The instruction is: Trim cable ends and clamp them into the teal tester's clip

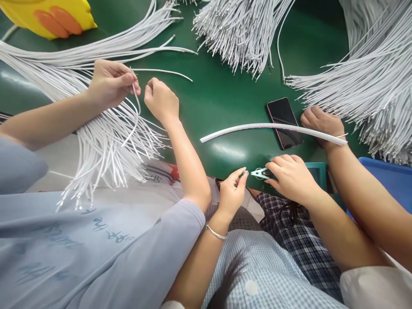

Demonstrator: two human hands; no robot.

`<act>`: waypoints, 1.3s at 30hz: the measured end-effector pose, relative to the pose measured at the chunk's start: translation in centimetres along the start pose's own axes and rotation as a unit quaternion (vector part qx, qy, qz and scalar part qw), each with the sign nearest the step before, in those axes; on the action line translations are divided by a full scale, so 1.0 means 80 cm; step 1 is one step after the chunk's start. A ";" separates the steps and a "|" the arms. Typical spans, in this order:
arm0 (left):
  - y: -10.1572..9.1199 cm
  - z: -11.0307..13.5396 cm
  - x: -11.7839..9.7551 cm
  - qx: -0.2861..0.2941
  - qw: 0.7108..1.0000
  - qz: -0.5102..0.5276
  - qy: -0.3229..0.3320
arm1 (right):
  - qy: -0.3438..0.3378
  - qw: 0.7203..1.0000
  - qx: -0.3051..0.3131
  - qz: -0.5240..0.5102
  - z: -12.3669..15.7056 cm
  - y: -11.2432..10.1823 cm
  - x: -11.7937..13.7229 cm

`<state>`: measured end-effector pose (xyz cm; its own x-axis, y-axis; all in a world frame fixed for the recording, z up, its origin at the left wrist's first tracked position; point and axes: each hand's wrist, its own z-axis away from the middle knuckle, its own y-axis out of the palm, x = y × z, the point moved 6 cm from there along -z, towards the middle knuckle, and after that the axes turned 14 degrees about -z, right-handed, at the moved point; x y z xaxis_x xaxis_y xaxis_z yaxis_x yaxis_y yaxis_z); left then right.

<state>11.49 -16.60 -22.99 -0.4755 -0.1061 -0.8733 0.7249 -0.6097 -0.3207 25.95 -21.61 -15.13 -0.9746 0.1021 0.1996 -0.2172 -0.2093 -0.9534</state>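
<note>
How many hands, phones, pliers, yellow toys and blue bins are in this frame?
Hands: 5 (left hand, right hand, 3 co-workers' hands)
Phone: 1
Pliers: 1
Yellow toy: 1
Blue bin: 1
Total: 9
</note>
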 end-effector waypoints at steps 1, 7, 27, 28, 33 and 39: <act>0.001 0.000 0.001 0.003 1.000 0.002 -0.003 | -0.013 1.000 -0.006 0.001 0.000 0.000 0.000; 0.009 -0.001 0.009 0.025 0.999 0.024 -0.024 | -0.061 0.997 -0.036 -0.026 0.000 0.000 -0.002; 0.020 -0.007 0.002 0.079 0.996 0.037 -0.033 | -0.032 0.997 0.006 -0.067 -0.005 0.003 -0.009; 0.017 -0.006 -0.002 0.069 0.997 0.008 -0.019 | -0.025 0.997 0.013 -0.068 -0.006 0.004 -0.010; 0.011 -0.005 -0.018 0.049 0.998 -0.047 0.007 | -0.017 0.997 0.016 -0.072 -0.005 0.006 -0.010; 0.008 -0.011 -0.013 0.053 0.995 0.047 -0.071 | -0.019 0.998 0.009 -0.052 -0.005 0.005 -0.009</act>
<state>12.91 -16.19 -22.61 -0.4788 -0.2712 -0.8349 0.7163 -0.6705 -0.1930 26.62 -21.41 -15.74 -0.9477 0.0871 0.3069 -0.3187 -0.2164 -0.9228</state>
